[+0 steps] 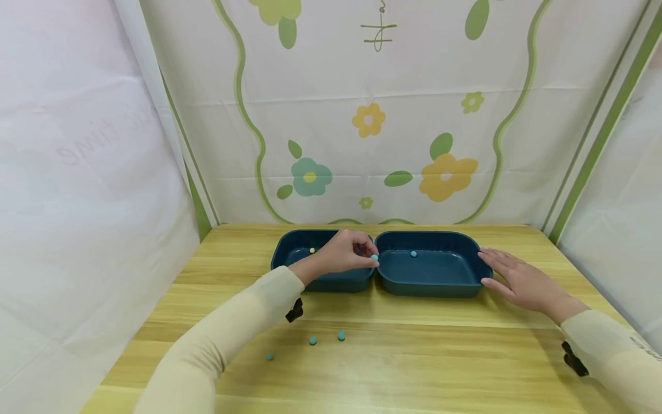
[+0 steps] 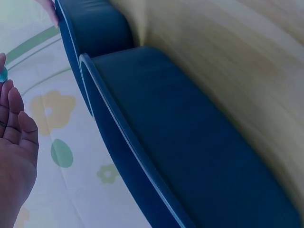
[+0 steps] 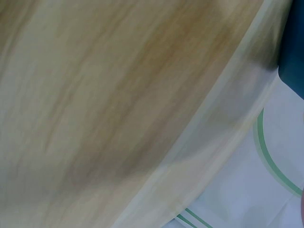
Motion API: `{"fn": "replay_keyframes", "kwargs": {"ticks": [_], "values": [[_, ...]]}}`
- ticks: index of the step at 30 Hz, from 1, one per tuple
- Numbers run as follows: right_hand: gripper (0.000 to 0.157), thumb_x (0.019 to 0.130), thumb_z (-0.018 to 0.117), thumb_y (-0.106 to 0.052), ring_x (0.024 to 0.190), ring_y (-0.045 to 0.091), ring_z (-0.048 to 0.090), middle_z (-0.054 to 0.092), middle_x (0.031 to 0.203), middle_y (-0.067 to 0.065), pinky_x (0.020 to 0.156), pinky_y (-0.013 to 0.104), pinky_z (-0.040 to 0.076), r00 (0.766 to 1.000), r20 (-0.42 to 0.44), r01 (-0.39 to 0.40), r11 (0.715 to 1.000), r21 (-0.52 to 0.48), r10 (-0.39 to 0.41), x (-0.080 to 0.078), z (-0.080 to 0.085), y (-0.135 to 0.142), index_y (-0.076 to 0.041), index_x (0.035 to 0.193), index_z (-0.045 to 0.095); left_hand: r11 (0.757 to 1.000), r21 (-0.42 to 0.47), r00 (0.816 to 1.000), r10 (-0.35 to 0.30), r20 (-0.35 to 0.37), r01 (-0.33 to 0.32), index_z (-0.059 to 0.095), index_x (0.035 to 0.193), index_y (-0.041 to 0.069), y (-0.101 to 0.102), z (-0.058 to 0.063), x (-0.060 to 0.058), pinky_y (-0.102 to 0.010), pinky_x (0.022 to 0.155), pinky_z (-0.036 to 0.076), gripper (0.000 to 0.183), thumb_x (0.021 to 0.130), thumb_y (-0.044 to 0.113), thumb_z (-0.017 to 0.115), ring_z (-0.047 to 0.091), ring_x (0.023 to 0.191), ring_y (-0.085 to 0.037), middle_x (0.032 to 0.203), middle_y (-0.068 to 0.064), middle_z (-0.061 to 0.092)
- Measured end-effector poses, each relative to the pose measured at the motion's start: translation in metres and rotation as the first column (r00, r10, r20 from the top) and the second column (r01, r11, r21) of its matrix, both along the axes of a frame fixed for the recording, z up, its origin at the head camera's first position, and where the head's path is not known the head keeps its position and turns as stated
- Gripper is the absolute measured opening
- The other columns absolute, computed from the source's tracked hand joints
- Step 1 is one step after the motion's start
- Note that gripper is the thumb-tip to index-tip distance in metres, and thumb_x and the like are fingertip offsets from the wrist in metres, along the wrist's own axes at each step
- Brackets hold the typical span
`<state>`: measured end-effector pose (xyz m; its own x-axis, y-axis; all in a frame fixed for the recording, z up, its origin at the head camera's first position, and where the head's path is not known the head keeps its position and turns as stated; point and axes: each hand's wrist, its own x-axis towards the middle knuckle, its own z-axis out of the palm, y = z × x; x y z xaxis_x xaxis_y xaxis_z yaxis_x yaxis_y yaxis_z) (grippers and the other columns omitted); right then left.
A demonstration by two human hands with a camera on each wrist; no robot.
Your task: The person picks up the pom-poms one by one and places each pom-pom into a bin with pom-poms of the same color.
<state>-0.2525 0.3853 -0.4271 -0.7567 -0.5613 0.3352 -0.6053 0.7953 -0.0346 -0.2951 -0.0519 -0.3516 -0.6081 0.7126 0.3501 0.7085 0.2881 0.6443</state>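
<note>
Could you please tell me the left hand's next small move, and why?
Probably, the left hand should guide its pinched blue ball into the right tray: a similar blue ball lies there, while the left tray holds a yellow ball.

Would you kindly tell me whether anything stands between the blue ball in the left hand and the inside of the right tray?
Nothing visible does: the left hand pinches the blue ball, apparently above rim height, and the right tray is open on top.
</note>
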Motion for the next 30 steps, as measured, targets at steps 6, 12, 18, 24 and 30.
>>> {"fn": "replay_keyframes", "kwargs": {"ticks": [6,12,18,24,30], "values": [[0.063,0.095,0.063,-0.032,0.129,0.045,0.04,0.043,0.143,0.026,0.117,0.031,0.011,1.0,-0.009,-0.004,1.0,-0.004,0.004,-0.001,0.0,-0.002,0.003,0.144,0.043,0.999,-0.029,0.999,0.039,0.036,-0.038,0.073,0.094,0.008,0.022,0.002,-0.009,-0.024,0.065,0.051,0.012,0.087,0.018,0.075,0.058,0.072,-0.01,0.082,0.005,0.065],[0.063,0.095,0.063,-0.031,0.13,0.045,0.039,0.043,0.143,0.027,0.116,0.026,0.005,1.0,-0.013,0.006,1.0,0.005,-0.006,-0.003,-0.002,-0.001,0.003,0.143,0.043,0.999,-0.04,0.998,0.032,0.047,-0.03,0.074,0.093,0.01,0.044,0.0,-0.022,-0.022,0.064,0.05,0.012,0.088,0.02,0.075,0.057,0.072,-0.01,0.081,0.005,0.065],[0.062,0.096,0.063,-0.031,0.13,0.044,0.039,0.043,0.142,0.027,0.116,0.026,0.005,1.0,-0.016,0.002,1.0,0.003,-0.002,-0.003,-0.004,0.0,0.003,0.143,0.043,0.997,-0.042,0.995,0.066,0.08,-0.063,0.073,0.092,0.011,0.061,-0.006,-0.034,-0.021,0.064,0.05,0.01,0.089,0.021,0.074,0.058,0.071,-0.01,0.08,0.005,0.066],[0.063,0.095,0.063,-0.032,0.129,0.045,0.04,0.043,0.143,0.025,0.117,0.027,0.008,1.0,-0.007,0.018,1.0,-0.007,-0.018,-0.002,-0.005,0.0,0.002,0.144,0.043,0.991,-0.075,0.989,0.117,0.093,-0.11,0.073,0.091,0.011,0.074,-0.014,-0.042,-0.02,0.065,0.05,0.01,0.089,0.021,0.073,0.059,0.072,-0.01,0.081,0.005,0.065],[0.063,0.096,0.063,-0.032,0.13,0.045,0.039,0.042,0.144,0.027,0.117,0.028,0.007,1.0,-0.003,0.016,1.0,-0.009,-0.016,-0.002,-0.004,0.001,0.002,0.145,0.041,0.983,-0.115,0.981,0.155,0.114,-0.142,0.072,0.089,0.014,0.083,-0.021,-0.047,-0.021,0.065,0.049,0.008,0.089,0.022,0.073,0.058,0.073,-0.011,0.082,0.005,0.064]]}}
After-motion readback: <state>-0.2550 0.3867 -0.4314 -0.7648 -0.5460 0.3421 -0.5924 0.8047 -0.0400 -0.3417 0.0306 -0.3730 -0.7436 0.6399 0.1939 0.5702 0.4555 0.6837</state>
